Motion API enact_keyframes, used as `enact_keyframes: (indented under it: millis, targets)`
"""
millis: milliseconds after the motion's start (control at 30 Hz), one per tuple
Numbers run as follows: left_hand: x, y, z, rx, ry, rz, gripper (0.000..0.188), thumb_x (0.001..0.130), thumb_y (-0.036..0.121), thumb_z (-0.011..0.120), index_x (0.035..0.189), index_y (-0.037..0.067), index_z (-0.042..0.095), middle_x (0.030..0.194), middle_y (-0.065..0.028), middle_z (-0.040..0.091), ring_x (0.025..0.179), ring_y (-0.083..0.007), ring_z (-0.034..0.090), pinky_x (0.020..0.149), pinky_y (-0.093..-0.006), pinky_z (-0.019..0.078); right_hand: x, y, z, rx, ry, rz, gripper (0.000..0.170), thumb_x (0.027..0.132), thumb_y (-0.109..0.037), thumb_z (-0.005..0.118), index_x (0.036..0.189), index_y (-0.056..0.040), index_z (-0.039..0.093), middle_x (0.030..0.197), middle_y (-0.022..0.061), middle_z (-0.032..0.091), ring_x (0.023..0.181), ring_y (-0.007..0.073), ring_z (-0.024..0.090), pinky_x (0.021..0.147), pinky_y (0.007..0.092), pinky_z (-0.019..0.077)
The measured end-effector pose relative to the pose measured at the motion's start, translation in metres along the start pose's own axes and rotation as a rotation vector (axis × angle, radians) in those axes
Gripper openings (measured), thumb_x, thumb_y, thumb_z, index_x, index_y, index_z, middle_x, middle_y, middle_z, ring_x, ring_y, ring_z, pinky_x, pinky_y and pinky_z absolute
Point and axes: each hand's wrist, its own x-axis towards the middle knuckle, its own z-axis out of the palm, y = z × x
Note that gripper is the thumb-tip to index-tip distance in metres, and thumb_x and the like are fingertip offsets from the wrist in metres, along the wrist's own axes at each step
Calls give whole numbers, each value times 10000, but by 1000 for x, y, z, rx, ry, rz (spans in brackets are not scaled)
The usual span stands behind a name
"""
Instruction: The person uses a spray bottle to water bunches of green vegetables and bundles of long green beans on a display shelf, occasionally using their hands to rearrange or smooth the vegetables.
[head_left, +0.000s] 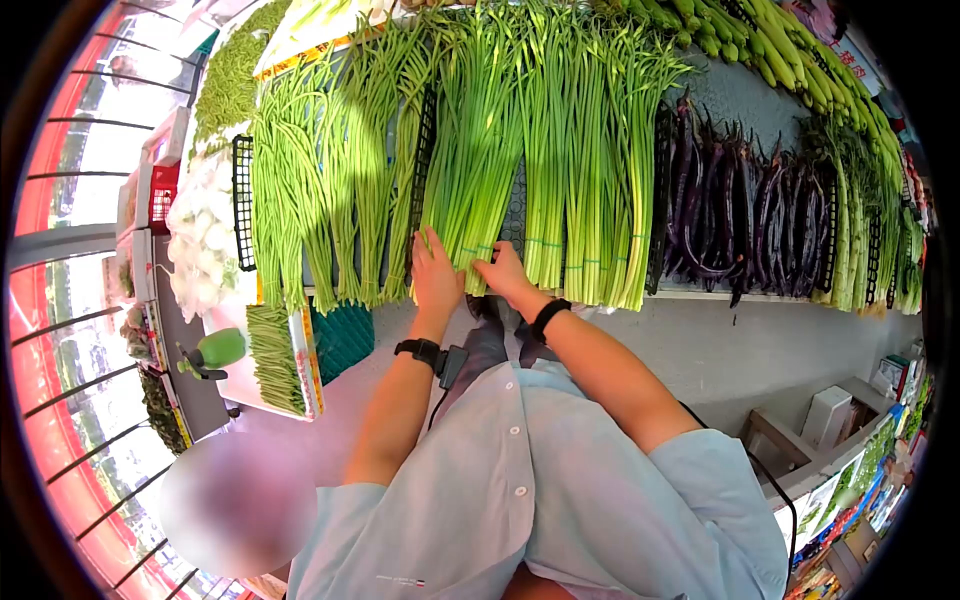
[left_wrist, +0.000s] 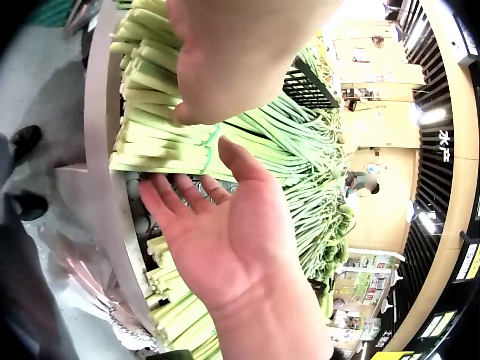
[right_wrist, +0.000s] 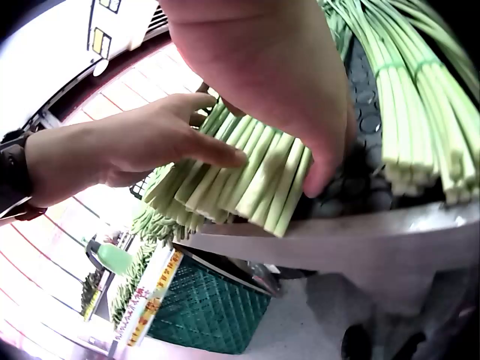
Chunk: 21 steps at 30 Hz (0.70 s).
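A bundle of long green garlic scapes (head_left: 480, 190) lies at the front edge of the display, its pale cut ends facing me. A green band (left_wrist: 211, 142) ties it. My left hand (head_left: 437, 282) rests along the bundle's left side; in the right wrist view, its thumb (right_wrist: 221, 152) lies over the stalks. At the right side is my right hand (head_left: 510, 277), its palm turned toward the bundle. In the left wrist view, the thumb of this hand (left_wrist: 236, 232) reaches the stalks and its fingers are extended near the cut ends.
More banded scapes (head_left: 590, 200) lie to the right, beyond a strip of dark mat (right_wrist: 364, 142). Long beans (head_left: 330, 180) are on the left, eggplants (head_left: 745, 205) further right. Below the display's front rim (right_wrist: 360, 229) stands a green basket (right_wrist: 214, 304). A person (left_wrist: 364, 181) is in the background.
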Motion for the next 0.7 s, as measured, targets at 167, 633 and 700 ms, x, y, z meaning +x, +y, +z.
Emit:
enact_keyframes:
  millis: [167, 633, 700]
  targets:
    - [11, 8, -21, 87, -166, -32, 1179, 635, 101, 861, 1548, 147, 115, 1495, -255, 269, 1354, -438, 319, 1000, -551, 401, -14, -25, 17, 71, 187, 183, 814, 731, -284, 803, 1305, 109, 381, 1286, 271, 470, 1145, 322, 534, 865, 377, 497]
    - [10, -3, -40, -77, -217, 224, 944, 694, -77, 623, 1522, 147, 230, 1390, -257, 358, 1242, -459, 405, 967, -528, 413, -13, -27, 9, 532, 187, 323, 294, 753, -66, 734, 976, 88, 620, 878, 184, 665, 732, 281, 667, 631, 418, 520]
    - [18, -7, -35, -164, -276, 263, 921, 713, -84, 603, 1524, 139, 227, 1378, -257, 362, 1226, -448, 422, 964, -512, 417, -17, -30, 2, 608, 195, 314, 260, 781, -42, 679, 1008, 49, 593, 868, 139, 644, 713, 262, 642, 599, 410, 507]
